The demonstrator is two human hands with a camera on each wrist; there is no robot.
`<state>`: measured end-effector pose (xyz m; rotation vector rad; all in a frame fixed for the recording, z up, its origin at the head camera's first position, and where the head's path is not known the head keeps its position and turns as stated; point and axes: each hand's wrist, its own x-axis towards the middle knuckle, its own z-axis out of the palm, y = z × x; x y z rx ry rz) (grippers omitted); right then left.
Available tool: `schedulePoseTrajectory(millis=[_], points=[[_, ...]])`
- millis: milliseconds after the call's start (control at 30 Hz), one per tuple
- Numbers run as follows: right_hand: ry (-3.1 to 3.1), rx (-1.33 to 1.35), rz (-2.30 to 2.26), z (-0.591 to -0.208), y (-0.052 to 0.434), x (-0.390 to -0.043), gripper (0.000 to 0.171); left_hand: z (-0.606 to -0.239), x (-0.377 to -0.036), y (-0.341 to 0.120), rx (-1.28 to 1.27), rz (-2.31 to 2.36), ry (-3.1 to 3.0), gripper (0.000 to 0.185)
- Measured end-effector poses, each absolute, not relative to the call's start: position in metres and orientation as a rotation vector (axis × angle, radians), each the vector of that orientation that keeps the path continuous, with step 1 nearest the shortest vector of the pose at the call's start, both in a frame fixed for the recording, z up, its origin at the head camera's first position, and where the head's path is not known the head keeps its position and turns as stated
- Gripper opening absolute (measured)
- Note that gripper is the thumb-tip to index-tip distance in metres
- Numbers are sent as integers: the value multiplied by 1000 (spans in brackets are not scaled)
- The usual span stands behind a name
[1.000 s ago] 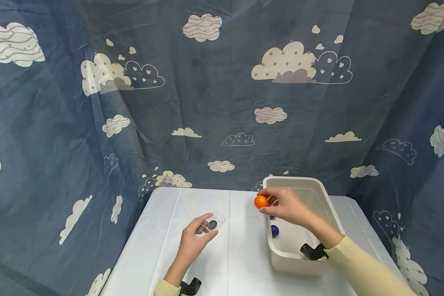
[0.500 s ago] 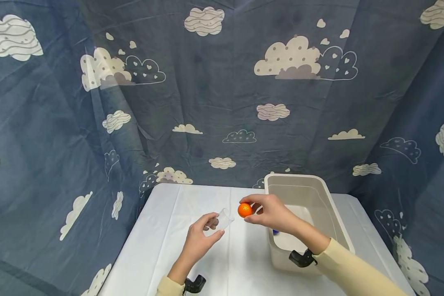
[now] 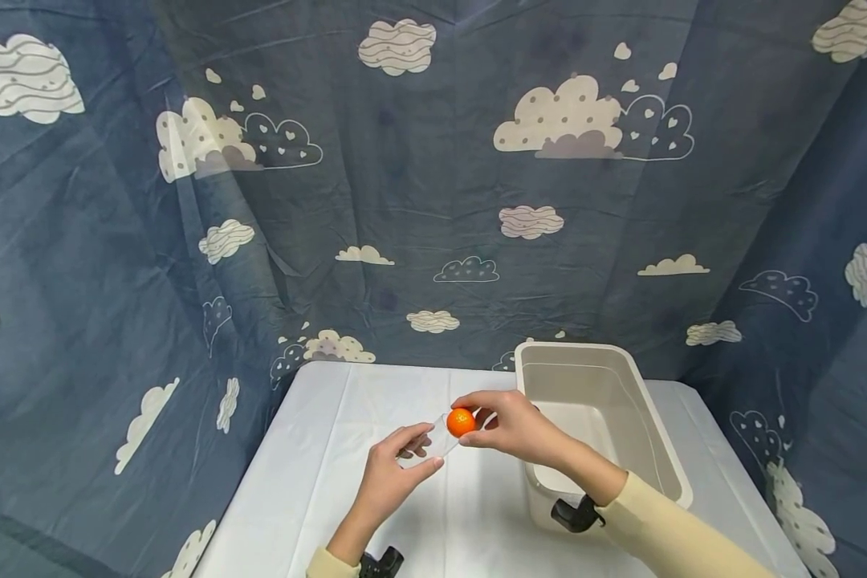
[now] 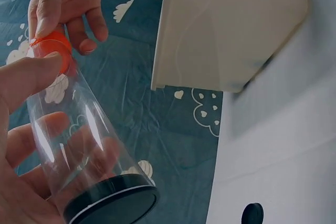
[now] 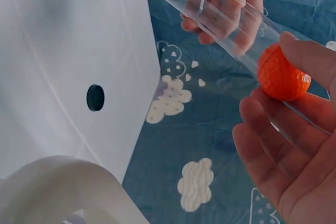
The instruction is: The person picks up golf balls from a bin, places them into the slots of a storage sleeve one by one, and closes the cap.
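Observation:
My left hand grips a clear plastic tube that has a black cap at its lower end. The tube leans, its other end facing my right hand. Between thumb and fingers, that hand pinches an orange golf ball right at the tube's mouth. In the left wrist view the ball overlaps the rim, beside my left thumb. From the head camera, the fingers hide much of the tube.
A deep beige bin stands on the white table to the right, partly behind my right arm. Both wrist views show a small dark disc on the white surface. A dark blue curtain with cloud prints surrounds the table.
My right hand has moved left and slightly down from over the bin's edge, bringing the golf ball to the tube. My left hand has shifted slightly right and turned the tube's mouth toward it.

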<state>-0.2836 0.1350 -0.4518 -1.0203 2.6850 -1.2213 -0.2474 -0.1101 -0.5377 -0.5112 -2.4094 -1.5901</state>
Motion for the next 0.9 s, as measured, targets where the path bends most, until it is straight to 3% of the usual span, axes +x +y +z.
schedulePoseTrajectory(millis=[900], points=[[2675,-1060,-1222,-448,147,-282,37,-536,-242,-107,-481,-1693,-2354,46]])
